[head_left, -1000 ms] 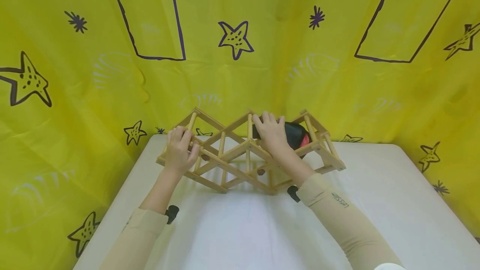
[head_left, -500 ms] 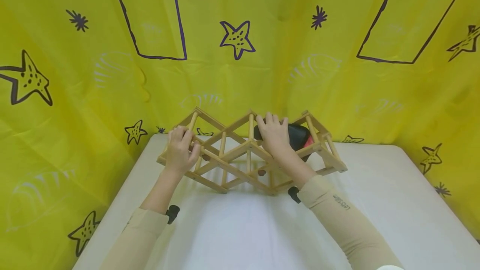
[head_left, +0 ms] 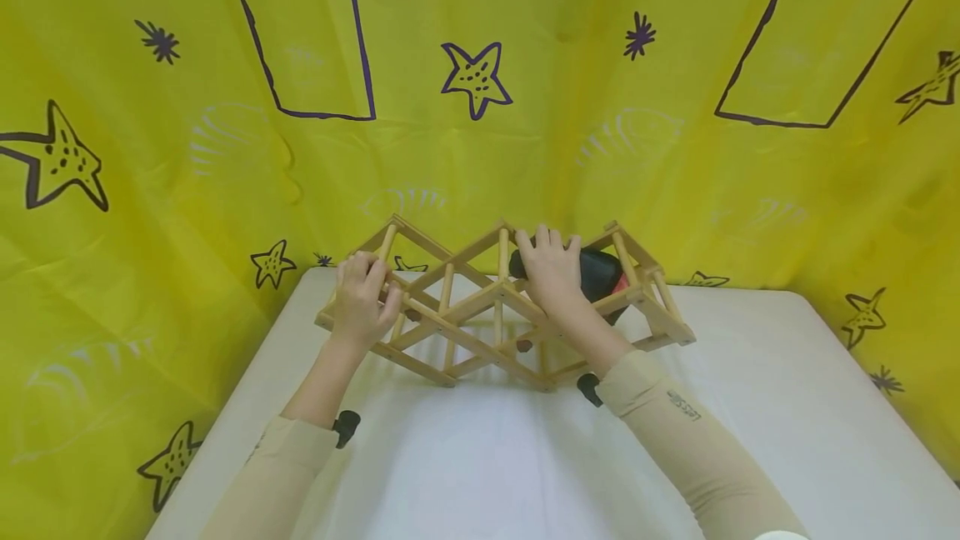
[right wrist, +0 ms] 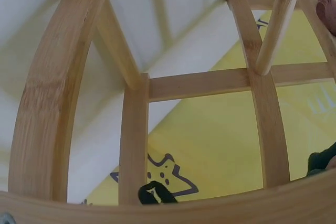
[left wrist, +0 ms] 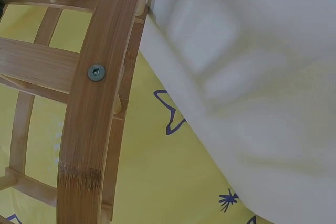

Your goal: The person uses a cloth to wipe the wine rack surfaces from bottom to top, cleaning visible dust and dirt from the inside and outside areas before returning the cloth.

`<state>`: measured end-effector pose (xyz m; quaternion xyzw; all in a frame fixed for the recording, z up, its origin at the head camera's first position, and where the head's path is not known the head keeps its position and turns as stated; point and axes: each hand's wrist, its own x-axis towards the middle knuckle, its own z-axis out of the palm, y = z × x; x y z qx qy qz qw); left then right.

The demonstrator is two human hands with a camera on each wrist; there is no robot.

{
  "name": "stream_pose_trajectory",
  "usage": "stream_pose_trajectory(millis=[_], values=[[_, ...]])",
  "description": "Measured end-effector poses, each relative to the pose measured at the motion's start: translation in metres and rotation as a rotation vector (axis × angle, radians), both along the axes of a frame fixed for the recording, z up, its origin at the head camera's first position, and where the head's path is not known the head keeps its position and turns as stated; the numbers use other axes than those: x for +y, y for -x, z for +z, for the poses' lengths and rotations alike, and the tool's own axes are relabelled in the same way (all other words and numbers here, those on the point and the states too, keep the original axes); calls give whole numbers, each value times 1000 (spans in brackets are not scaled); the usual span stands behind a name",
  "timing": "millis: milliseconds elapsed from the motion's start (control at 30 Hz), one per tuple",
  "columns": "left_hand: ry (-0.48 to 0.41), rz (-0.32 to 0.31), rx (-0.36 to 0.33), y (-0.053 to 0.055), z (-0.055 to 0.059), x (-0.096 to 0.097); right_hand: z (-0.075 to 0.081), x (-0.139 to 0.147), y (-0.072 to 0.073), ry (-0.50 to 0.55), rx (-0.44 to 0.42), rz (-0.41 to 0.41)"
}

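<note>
A light wooden folding lattice rack [head_left: 461, 338] stands across the far part of the table. At its left end my left hand [head_left: 360, 302] grips the upper bars, fingers curled over them. My right hand [head_left: 553, 272] reaches over the rack's right half and holds a black object with a red patch [head_left: 600, 275], which lies between the bars; its exact kind cannot be made out. In the left wrist view only the rack's bars [left wrist: 86, 119] show, no fingers. The right wrist view looks through the slats, with a dark green edge [right wrist: 320, 161] at its right border.
The rack stands on a white-covered table [head_left: 480, 465]. Close behind it hangs a yellow curtain [head_left: 540, 165] printed with starfish. A brown knob [head_left: 523, 346] sits on the rack's front. Dark wrist mounts [head_left: 346, 428] stick out near both sleeves.
My right hand and the black object have shifted slightly right and down within the rack, and less red shows. The left hand keeps its grip.
</note>
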<state>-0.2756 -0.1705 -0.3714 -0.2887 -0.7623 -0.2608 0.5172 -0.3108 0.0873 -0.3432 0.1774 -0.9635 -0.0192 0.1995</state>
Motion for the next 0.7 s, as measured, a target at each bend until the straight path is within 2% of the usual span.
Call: stream_pose_trajectory(millis=[167, 233, 433, 500, 700], values=[[0, 4, -15, 0, -1, 0, 0, 0, 0, 12, 80, 98], [-1, 7, -19, -1, 0, 0, 0, 0, 0, 19, 90, 109], [-5, 7, -17, -1, 0, 1, -1, 1, 0, -2, -12, -21], [-4, 6, -14, 0, -1, 1, -1, 2, 0, -12, -24, -42], [-13, 3, -11, 0, 0, 2, -2, 1, 1, 5, 78, 89]])
